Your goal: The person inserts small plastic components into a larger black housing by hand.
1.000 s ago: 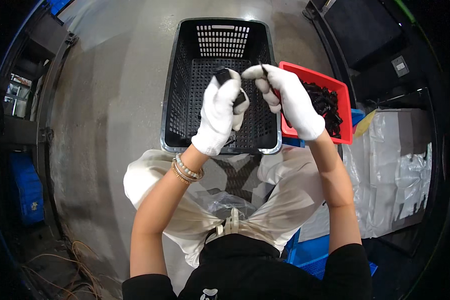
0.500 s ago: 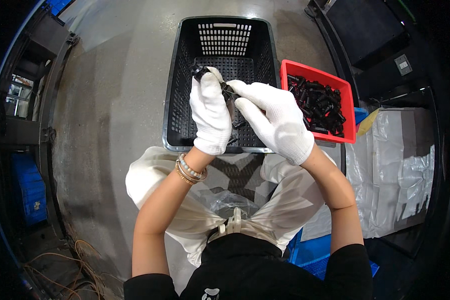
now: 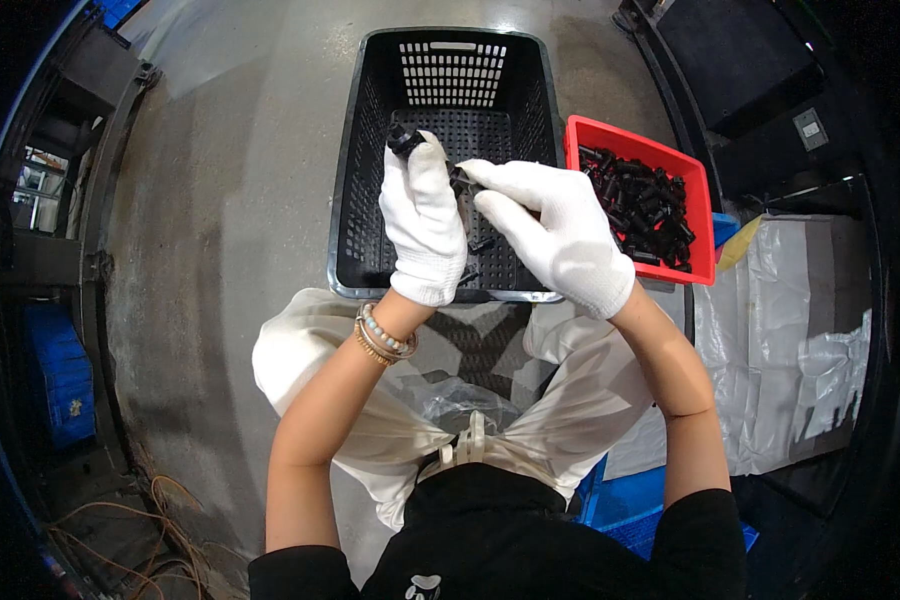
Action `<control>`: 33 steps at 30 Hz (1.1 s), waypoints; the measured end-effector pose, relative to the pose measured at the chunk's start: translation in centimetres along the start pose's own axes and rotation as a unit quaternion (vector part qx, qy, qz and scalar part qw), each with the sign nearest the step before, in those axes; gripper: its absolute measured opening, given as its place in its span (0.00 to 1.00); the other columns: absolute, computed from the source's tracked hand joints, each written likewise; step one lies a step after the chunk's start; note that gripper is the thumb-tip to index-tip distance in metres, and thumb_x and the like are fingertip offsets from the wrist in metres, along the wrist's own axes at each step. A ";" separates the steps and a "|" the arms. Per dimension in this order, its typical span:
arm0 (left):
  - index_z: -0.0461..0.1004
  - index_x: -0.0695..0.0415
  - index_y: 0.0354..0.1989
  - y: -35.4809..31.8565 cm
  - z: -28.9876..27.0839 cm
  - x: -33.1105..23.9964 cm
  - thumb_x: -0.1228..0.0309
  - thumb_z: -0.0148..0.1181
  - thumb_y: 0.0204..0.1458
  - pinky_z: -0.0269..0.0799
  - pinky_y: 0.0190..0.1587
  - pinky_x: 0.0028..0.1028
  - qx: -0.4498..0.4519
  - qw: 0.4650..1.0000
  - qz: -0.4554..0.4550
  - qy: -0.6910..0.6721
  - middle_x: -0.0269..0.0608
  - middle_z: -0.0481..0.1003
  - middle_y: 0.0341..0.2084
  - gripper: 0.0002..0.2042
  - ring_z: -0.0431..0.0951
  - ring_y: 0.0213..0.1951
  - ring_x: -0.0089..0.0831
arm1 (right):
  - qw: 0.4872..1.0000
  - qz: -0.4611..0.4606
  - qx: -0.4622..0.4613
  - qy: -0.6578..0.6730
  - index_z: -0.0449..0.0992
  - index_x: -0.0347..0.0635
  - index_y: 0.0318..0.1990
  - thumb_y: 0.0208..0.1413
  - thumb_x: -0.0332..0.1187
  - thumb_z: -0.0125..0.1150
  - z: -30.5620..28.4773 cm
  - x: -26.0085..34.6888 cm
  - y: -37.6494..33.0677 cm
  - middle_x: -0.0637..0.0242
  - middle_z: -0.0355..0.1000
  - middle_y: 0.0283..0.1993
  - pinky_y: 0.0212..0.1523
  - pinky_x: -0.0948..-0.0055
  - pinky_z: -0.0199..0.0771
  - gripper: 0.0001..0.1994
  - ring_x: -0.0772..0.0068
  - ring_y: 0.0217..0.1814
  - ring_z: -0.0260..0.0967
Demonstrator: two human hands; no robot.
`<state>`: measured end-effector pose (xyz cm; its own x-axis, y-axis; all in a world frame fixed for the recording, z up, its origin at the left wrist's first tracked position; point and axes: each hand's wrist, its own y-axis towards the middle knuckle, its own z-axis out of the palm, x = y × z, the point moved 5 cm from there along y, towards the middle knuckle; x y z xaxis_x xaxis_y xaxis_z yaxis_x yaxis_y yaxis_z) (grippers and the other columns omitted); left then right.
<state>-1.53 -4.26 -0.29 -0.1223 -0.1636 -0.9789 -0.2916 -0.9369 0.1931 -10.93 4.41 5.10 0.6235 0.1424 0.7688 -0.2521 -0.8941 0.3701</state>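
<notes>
My left hand [image 3: 422, 225], in a white knit glove, is closed around a black plastic tubular fitting [image 3: 403, 140]. One end of the fitting sticks out past the thumb, and its middle is hidden in the palm. My right hand [image 3: 562, 232], gloved the same way, has thumb and forefinger pinched at the fitting's other end; whatever sits between those fingertips is too small to make out. Both hands are over a black perforated plastic crate [image 3: 339, 225]. A few small black pieces [image 3: 482, 244] lie on the crate's bottom, partly covered by the hands.
To the right of the crate stands a red bin [image 3: 711, 215] filled with several black fittings [image 3: 645, 205]. Beyond it, pale plastic sheeting [image 3: 770, 340] covers a surface. Dark machine frames edge both sides, and orange cables [image 3: 160, 510] lie at the lower left.
The fingertips of my right hand have shifted very slightly at the fitting's end. The view has moved a little; both hands otherwise keep the same hold.
</notes>
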 end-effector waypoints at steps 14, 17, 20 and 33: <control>0.64 0.53 0.34 0.2 -0.3 0.2 0.48 0.39 0.59 0.57 0.18 0.17 -0.015 0.999 0.042 0.017 0.27 0.62 0.18 0.20 0.61 0.17 0.15 | 0.998 0.002 0.015 0.066 0.74 0.33 0.44 0.52 0.29 0.55 0.4 -0.7 -0.3 0.50 0.74 0.32 0.35 0.70 0.72 0.13 0.58 0.31 0.73; 0.64 0.53 0.35 0.1 -0.5 0.0 0.47 0.39 0.59 0.57 0.18 0.17 0.001 0.999 0.024 0.021 0.27 0.62 0.18 0.20 0.61 0.17 0.15 | 0.994 0.023 0.031 0.100 0.74 0.32 0.45 0.53 0.30 0.54 0.4 -0.8 -0.2 0.53 0.75 0.31 0.35 0.74 0.71 0.13 0.67 0.30 0.73; 0.69 0.65 0.40 -0.1 -0.6 0.7 0.59 0.42 0.60 0.66 0.35 0.30 0.012 1.000 0.016 0.015 0.44 0.71 0.26 0.18 0.69 0.28 0.32 | 0.984 0.091 0.038 0.150 0.74 0.32 0.45 0.55 0.30 0.53 0.6 -1.3 -0.1 0.59 0.75 0.31 0.34 0.77 0.70 0.13 0.77 0.30 0.71; 0.67 0.60 0.31 0.5 0.5 0.4 0.62 0.45 0.58 0.66 0.26 0.21 0.095 0.993 -0.064 0.001 0.35 0.69 0.18 0.13 0.68 0.18 0.22 | 0.997 0.070 0.012 0.029 0.77 0.35 0.40 0.53 0.41 0.52 -2.2 -7.4 2.0 0.54 0.76 0.36 0.42 0.70 0.71 0.17 0.63 0.40 0.74</control>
<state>-2.21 -4.62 -0.51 -0.0706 -0.0474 -0.9964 -0.4781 -0.8751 0.0755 -17.72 2.47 1.31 0.5394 0.0392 0.8411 -0.3151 -0.9169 0.2448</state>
